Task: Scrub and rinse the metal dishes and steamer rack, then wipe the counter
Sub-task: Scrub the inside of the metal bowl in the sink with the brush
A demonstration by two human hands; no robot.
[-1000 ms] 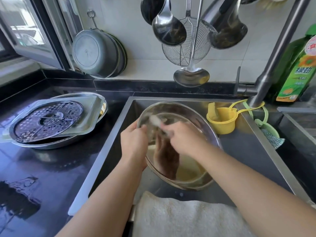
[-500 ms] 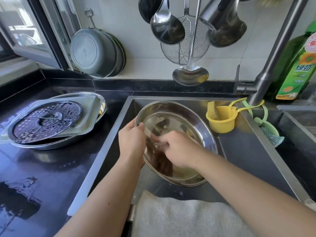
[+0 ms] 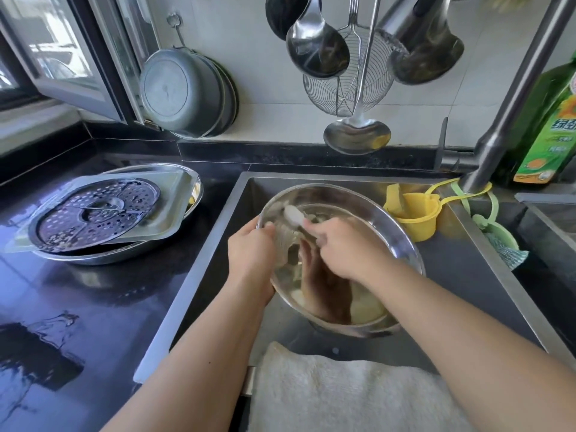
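Observation:
A round metal dish (image 3: 392, 232) is tilted toward me in the sink (image 3: 461, 269). My left hand (image 3: 251, 254) grips its left rim. My right hand (image 3: 339, 247) is inside the dish, closed on a pale scrubber (image 3: 293, 215) pressed against the upper left of the inner wall. On the black counter (image 3: 103, 294) to the left lies a perforated steamer rack (image 3: 96, 210) on a square metal tray (image 3: 174, 198), stacked on a round metal dish (image 3: 93, 257).
A white towel (image 3: 343, 394) drapes over the sink's front edge. A yellow cup (image 3: 414, 219) and a green scrubber (image 3: 498, 241) hang at the tap (image 3: 505, 120). A green detergent bottle (image 3: 548, 129) stands at the right. Ladles (image 3: 314, 48) and a strainer hang above. The counter is wet.
My right hand has moved the scrubber up to the dish's upper left wall, after a pass lower in the dish. My left hand has kept its hold on the rim.

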